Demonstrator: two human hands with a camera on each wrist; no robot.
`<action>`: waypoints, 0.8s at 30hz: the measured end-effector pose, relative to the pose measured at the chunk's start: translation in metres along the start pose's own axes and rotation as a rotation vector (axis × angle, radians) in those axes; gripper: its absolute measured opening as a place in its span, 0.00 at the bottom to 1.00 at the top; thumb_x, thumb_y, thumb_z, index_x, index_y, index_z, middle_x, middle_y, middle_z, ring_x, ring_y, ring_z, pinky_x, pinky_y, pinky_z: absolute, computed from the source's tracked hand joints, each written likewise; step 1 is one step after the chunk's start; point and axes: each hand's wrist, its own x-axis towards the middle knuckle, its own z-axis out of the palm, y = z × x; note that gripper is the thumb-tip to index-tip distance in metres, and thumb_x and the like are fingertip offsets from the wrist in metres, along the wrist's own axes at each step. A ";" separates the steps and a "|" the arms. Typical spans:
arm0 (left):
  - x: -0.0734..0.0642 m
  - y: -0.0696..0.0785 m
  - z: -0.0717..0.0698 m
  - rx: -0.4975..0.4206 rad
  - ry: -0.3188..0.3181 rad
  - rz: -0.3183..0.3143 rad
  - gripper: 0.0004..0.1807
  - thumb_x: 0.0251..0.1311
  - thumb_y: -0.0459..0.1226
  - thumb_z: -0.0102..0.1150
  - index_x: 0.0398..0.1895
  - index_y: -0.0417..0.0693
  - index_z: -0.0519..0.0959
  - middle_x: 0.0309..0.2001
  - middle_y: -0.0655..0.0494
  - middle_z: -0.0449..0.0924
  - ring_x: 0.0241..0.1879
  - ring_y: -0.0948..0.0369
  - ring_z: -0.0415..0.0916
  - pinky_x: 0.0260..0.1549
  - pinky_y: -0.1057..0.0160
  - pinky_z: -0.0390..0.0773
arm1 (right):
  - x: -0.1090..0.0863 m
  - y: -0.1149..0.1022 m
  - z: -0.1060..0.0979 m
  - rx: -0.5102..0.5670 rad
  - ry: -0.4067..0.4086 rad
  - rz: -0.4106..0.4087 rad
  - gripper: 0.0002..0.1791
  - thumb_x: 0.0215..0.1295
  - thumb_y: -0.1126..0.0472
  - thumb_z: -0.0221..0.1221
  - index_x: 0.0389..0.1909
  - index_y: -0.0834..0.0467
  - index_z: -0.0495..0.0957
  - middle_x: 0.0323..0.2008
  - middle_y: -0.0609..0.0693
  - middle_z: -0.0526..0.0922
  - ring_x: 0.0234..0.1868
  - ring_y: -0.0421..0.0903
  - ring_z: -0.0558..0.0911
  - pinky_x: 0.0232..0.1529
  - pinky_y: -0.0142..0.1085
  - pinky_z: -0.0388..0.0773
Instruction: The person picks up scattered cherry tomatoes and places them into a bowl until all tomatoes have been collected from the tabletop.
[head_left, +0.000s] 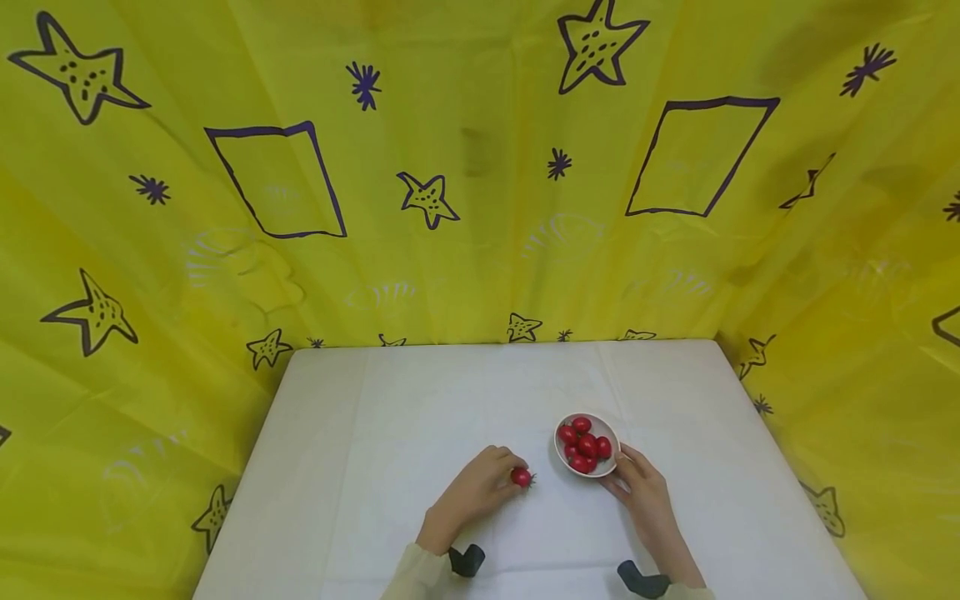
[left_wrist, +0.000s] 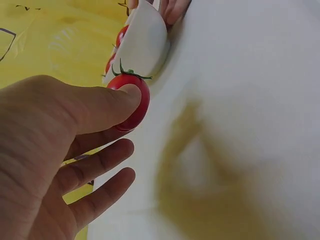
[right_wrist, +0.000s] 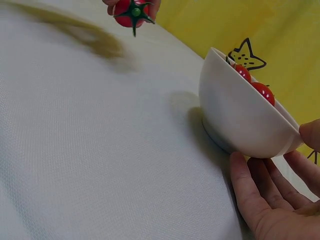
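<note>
My left hand (head_left: 483, 483) pinches a red cherry tomato (head_left: 521, 477) with green sepals between thumb and forefinger, above the white cloth. In the left wrist view, the thumb lies across the tomato (left_wrist: 136, 107) and the other fingers are spread apart below it. Right of it, a small white bowl (right_wrist: 235, 107) holds several more cherry tomatoes (head_left: 587, 446). My right hand (head_left: 647, 498) grips the bowl's right side, thumb at the rim and fingers under the wall (right_wrist: 245, 175). The bowl looks tilted in the right wrist view; whether its base touches the table cannot be told.
A white cloth covers the table (head_left: 420, 400). Yellow curtains (head_left: 480, 267) with drawn stars and frames hang behind it and along both sides. Dark straps (head_left: 467, 561) sit at both wrists.
</note>
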 end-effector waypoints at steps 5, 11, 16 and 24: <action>0.012 0.011 -0.002 -0.020 -0.003 0.020 0.13 0.67 0.40 0.69 0.53 0.52 0.85 0.47 0.61 0.85 0.47 0.66 0.77 0.52 0.70 0.80 | 0.000 0.000 0.000 -0.006 -0.003 -0.002 0.33 0.85 0.50 0.46 0.81 0.61 0.54 0.81 0.64 0.57 0.52 0.23 0.79 0.60 0.34 0.82; 0.027 0.022 -0.002 -0.071 -0.024 0.048 0.13 0.68 0.38 0.68 0.54 0.52 0.85 0.46 0.62 0.84 0.50 0.66 0.77 0.56 0.71 0.79 | 0.001 0.002 0.000 -0.004 0.007 -0.007 0.32 0.85 0.51 0.46 0.81 0.61 0.55 0.80 0.64 0.58 0.63 0.36 0.78 0.61 0.35 0.81; 0.039 0.031 -0.002 -0.084 -0.041 0.073 0.14 0.68 0.38 0.68 0.56 0.51 0.84 0.48 0.61 0.85 0.52 0.66 0.78 0.57 0.72 0.79 | 0.001 0.003 0.000 0.001 0.004 -0.013 0.32 0.85 0.51 0.46 0.81 0.61 0.54 0.80 0.66 0.58 0.47 0.19 0.78 0.61 0.36 0.81; 0.058 0.045 0.003 -0.112 -0.032 0.082 0.17 0.68 0.37 0.68 0.59 0.50 0.83 0.53 0.59 0.85 0.54 0.65 0.78 0.60 0.71 0.79 | -0.002 0.001 0.000 0.016 -0.002 -0.026 0.34 0.84 0.50 0.47 0.81 0.63 0.54 0.80 0.66 0.58 0.46 0.19 0.78 0.60 0.35 0.82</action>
